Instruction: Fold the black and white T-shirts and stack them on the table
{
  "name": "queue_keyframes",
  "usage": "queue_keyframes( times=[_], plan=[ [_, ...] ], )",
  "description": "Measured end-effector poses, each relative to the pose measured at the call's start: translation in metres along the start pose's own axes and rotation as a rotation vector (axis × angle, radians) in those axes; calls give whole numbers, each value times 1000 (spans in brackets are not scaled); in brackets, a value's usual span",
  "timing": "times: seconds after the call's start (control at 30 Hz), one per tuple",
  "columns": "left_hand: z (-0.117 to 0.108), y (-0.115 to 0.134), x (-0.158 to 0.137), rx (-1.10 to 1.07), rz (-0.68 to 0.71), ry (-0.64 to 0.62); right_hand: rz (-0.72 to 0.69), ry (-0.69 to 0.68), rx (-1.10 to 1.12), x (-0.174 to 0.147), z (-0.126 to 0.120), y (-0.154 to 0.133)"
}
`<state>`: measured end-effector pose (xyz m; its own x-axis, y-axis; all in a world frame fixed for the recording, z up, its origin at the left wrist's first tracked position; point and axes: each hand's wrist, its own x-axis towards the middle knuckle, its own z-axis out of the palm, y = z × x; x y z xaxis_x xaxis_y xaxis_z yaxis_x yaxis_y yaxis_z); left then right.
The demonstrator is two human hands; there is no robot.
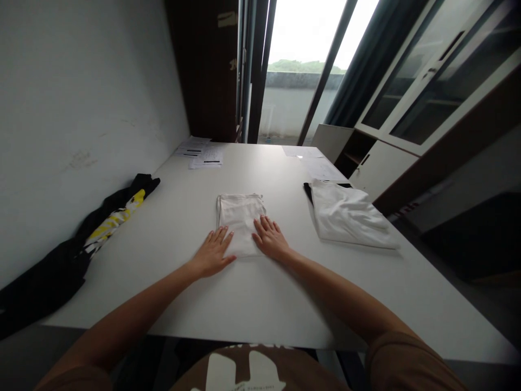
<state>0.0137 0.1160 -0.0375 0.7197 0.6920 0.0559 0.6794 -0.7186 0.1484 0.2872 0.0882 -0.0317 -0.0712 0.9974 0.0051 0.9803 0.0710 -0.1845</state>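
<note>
A white cloth (240, 217), folded into a small rectangle, lies flat in the middle of the white table. My left hand (212, 252) rests at its lower left edge with the palm down and the fingers spread. On the cloth's right side lies my right hand (269, 236), also flat, its fingers stretched out over the fabric. Neither hand grips anything. Some of the cloth's right edge is hidden under my right hand.
Along the wall at left lies a black garment (101, 217) with yellow and white patches. A larger folded white cloth (350, 217), with something black beneath, is at right. Papers (203, 155) lie at the far left of the table (244, 304), more sheets (319, 165) at the far right.
</note>
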Motion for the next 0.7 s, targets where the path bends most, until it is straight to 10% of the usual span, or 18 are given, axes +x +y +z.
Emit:
queue_keyframes(
  times=[0.27,0.5,0.7],
  plan=[
    [-19,14,-22,-5,27,55,-41,9,10,-33,3,-2],
    [-25,16,67,-92,-52,254,-183,75,38,30,-6,-1],
    [7,2,123,-53,-242,131,-166,56,13,62,1,5]
  ],
)
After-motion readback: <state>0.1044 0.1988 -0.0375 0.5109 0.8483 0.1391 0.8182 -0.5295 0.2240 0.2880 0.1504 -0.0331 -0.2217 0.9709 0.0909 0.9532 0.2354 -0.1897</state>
